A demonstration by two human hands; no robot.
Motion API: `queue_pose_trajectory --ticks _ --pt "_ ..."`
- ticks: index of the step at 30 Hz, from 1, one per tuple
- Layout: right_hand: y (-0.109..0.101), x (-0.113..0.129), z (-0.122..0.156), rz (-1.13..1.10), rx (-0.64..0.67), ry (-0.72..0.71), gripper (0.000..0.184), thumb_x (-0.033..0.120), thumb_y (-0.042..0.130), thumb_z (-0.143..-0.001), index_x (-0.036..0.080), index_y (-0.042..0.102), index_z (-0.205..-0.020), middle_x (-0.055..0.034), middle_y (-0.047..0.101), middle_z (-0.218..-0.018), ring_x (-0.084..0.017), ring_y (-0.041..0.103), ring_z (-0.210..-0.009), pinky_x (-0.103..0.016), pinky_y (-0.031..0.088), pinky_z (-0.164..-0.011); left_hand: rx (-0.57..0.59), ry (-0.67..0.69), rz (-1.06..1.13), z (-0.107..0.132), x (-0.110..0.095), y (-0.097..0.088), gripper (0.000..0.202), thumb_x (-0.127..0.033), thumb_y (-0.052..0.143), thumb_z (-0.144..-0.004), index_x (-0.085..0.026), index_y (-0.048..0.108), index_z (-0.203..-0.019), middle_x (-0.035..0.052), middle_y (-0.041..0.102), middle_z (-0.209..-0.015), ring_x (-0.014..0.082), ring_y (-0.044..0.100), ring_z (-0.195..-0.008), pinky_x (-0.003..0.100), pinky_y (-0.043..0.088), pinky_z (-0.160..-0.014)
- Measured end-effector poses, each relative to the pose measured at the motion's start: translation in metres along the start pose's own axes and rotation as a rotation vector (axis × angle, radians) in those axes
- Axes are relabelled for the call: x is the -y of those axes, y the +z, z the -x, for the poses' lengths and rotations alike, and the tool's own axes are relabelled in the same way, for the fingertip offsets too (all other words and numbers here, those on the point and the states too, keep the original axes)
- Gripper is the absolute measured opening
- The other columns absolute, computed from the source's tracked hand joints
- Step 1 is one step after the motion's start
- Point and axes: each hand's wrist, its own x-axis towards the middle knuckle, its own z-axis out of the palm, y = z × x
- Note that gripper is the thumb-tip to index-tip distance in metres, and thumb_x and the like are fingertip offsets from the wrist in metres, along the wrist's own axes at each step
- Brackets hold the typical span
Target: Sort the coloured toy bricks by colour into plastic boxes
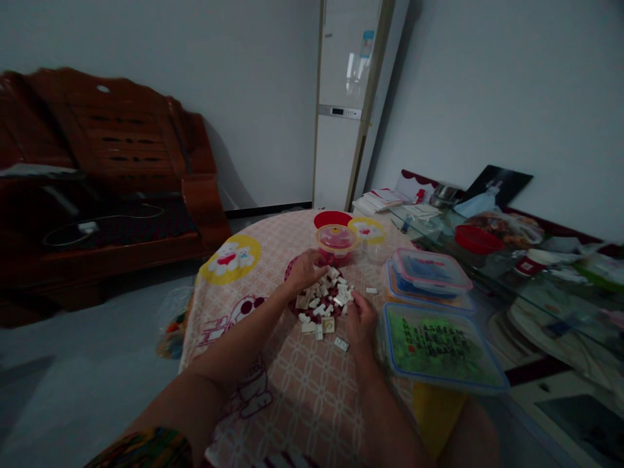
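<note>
A heap of white building bricks (325, 302) lies on a dark red patterned plate (291, 268), mostly hidden under them. Several bricks have spilled onto the tablecloth at the near side, among them a loose brick (341, 344). My left hand (308, 270) is at the heap's far left edge, fingers bent and closed, the tips over the bricks. What lies between them is too small to make out. At the right edge, my right hand (362, 316) has its thumb and fingers curled together against the bricks; whatever they pinch cannot be made out.
Behind the heap stand a pink lidded bowl (336, 242) and a red dish (332, 220). To the right are a box of green pieces (443, 344) and stacked lidded boxes (431, 272). A cluttered glass table (453, 266) adjoins. A wooden bench (121, 162) is at left.
</note>
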Motion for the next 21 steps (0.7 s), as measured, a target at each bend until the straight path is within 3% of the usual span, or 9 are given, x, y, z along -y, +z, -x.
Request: queue_pose_trajectory --ticks 3,4,6,10,16,21 --pt "0.0 0.003 0.0 0.036 -0.001 -0.018 0.043 0.038 0.054 -0.078 0.015 0.079 -0.104 -0.0135 0.078 -0.107 -0.027 0.069 -0.103 -0.042 0.052 -0.099 -0.252 -0.221 0.087 -0.027 0.002 -0.003 0.031 -0.033 0.061 -0.09 -0.015 0.071 -0.113 0.0132 0.072 -0.116 0.0239 0.067 -0.107 0.035 0.052 -0.099" --pt "0.0 0.004 0.0 0.043 -0.001 -0.02 0.042 0.038 0.054 -0.079 0.015 0.079 -0.104 -0.0134 0.078 -0.107 -0.027 0.069 -0.104 -0.042 0.052 -0.099 -0.289 -0.281 0.111 -0.038 0.003 -0.003 0.034 -0.032 0.06 -0.091 -0.015 0.07 -0.119 0.0147 0.07 -0.121 0.0235 0.067 -0.107 0.034 0.052 -0.098" --pt "0.0 0.005 0.0 0.052 -0.001 -0.02 0.042 0.039 0.054 -0.079 0.016 0.078 -0.104 -0.0132 0.078 -0.108 -0.027 0.069 -0.105 -0.042 0.051 -0.1 -0.282 -0.407 0.15 -0.06 0.006 -0.002 0.034 -0.029 0.061 -0.089 -0.015 0.07 -0.119 0.0151 0.071 -0.121 0.0231 0.068 -0.106 0.032 0.051 -0.095" --pt "-0.001 0.004 0.0 0.059 0.008 -0.007 0.044 0.04 0.054 -0.079 0.014 0.078 -0.105 -0.0153 0.077 -0.11 -0.028 0.069 -0.106 -0.043 0.051 -0.101 -0.14 -0.57 0.285 -0.089 0.014 0.002 0.017 -0.024 0.065 -0.084 -0.016 0.076 -0.093 0.0059 0.075 -0.085 0.021 0.07 -0.092 0.026 0.051 -0.081" --pt "-0.002 0.004 0.0 0.094 0.019 -0.039 0.045 0.041 0.053 -0.08 0.014 0.077 -0.106 -0.0153 0.077 -0.11 -0.029 0.068 -0.106 -0.044 0.051 -0.101 -0.244 -0.785 0.693 -0.079 0.019 0.005 0.016 -0.022 0.078 -0.067 -0.015 0.07 -0.078 -0.0022 0.063 -0.062 0.0132 0.062 -0.06 0.025 0.05 -0.064" --pt "-0.002 0.016 0.001 0.126 -0.031 -0.117 0.042 0.04 0.054 -0.083 0.015 0.076 -0.108 -0.0148 0.076 -0.112 -0.028 0.067 -0.107 -0.044 0.05 -0.101 -0.258 -0.817 0.905 -0.058 0.017 0.003 0.023 -0.021 0.082 -0.065 -0.014 0.063 -0.077 -0.0039 0.059 -0.057 0.01 0.059 -0.053 0.024 0.051 -0.061"
